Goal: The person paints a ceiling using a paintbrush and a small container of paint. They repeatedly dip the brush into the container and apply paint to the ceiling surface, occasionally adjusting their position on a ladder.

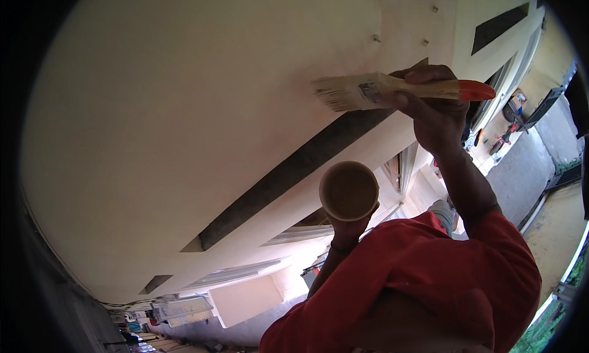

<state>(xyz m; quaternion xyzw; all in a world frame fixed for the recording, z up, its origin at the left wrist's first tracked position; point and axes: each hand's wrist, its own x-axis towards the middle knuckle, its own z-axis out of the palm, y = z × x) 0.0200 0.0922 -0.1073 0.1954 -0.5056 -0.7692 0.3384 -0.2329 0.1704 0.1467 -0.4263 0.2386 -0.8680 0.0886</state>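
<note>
My right hand (437, 115) is raised and grips a flat paintbrush (380, 90) with a pale wooden body and a red handle tip. Its light bristles point left and rest against a cream painted surface (184, 107) overhead. My left hand (345, 231) holds a small round cup (348, 190) from below, its open mouth facing the camera and its inside cream coloured. The cup sits below and left of the brush. My red sleeves (429, 273) fill the lower right.
A long dark strip (288, 175) runs diagonally across the cream surface under the brush. Window and door frames (497, 28) line the right side. Grey ground (521, 169) with small items lies at the right, and greenery (546, 331) shows at the lower right.
</note>
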